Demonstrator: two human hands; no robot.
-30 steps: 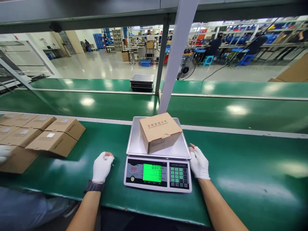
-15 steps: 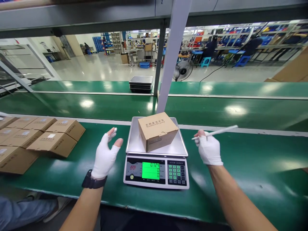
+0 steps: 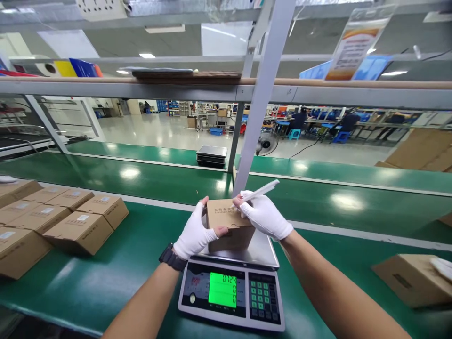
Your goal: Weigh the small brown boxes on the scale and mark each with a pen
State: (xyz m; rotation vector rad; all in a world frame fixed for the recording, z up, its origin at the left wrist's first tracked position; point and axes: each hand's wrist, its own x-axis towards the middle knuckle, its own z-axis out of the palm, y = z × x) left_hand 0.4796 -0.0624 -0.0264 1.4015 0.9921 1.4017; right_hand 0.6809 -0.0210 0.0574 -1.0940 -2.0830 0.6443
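Observation:
A brown cardboard box point(image 3: 229, 238) printed "Brushless DC pump" sits on the metal pan of a digital scale point(image 3: 231, 294), whose green display is lit. My left hand point(image 3: 196, 230), in a white fingertip-less glove, grips the box's left side, thumb on the front edge and fingers behind. In my gloved right hand point(image 3: 264, 214) is a slim white pen point(image 3: 259, 190), pinched between thumb and fingers, its point down at the box's top. That hand covers the right part of the lid and its print.
Several brown boxes point(image 3: 83, 228) with small white labels stand in rows on the green bench at left. At right, another person's gloved hand point(image 3: 443, 267) rests on a box point(image 3: 406, 280). A white post point(image 3: 256, 108) rises behind the scale; a second scale point(image 3: 212, 155) stands farther back.
Both hands have moved inward to the box; the left has taken hold of it, and the right has brought the pen over its top. The view has tilted up. A box and hand appear at right.

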